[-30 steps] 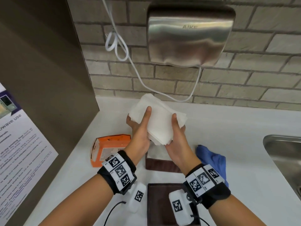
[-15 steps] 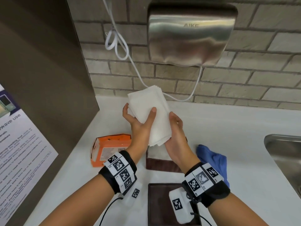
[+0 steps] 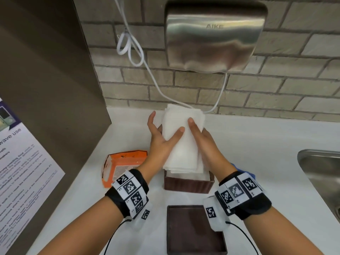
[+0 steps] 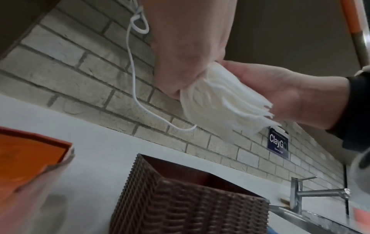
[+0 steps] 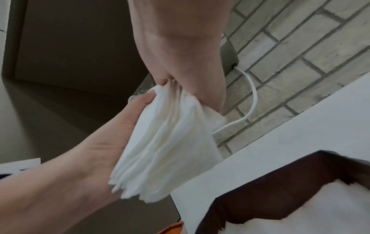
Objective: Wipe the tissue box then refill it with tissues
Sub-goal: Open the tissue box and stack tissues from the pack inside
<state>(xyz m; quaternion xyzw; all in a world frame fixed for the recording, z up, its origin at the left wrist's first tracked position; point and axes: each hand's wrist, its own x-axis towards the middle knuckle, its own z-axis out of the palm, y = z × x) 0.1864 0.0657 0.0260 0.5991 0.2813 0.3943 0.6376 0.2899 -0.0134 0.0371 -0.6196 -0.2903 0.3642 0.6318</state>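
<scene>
White surface (image 3: 257, 144) under everything, brick wall and steel hand dryer (image 3: 215, 35) behind. Brown woven tissue box (image 3: 189, 183) open at the middle, some tissues already inside; its flat brown lid (image 3: 185, 230) lying nearer, orange carton (image 3: 121, 164) at the left, a blue cloth edge (image 3: 252, 173) peeking out behind the right wrist. Wiping judged done; refill judged under way.

Held above the box: 1 folded tissue stack (image 3: 182, 138), pressed between 2 hands. Left hand (image 3: 161, 140) with thumb across the top face and fingers behind; right hand (image 3: 204, 142) likewise, thumb on top, palm along the right edge. Both grasping, neither released. Loose sheet edges fanned at the lower end in both wrist views (image 4: 226, 102) (image 5: 166, 142).

Long axis of the stack running away from the body, far end raised toward the wall, near end dipping toward the box mouth.

To do well: square the fanned edges first, turn the long axis to match the box opening, level the stack, lower evenly with both hands. Risk judged: sheets snagging on the rim or splaying if 1 side drops early.
</scene>
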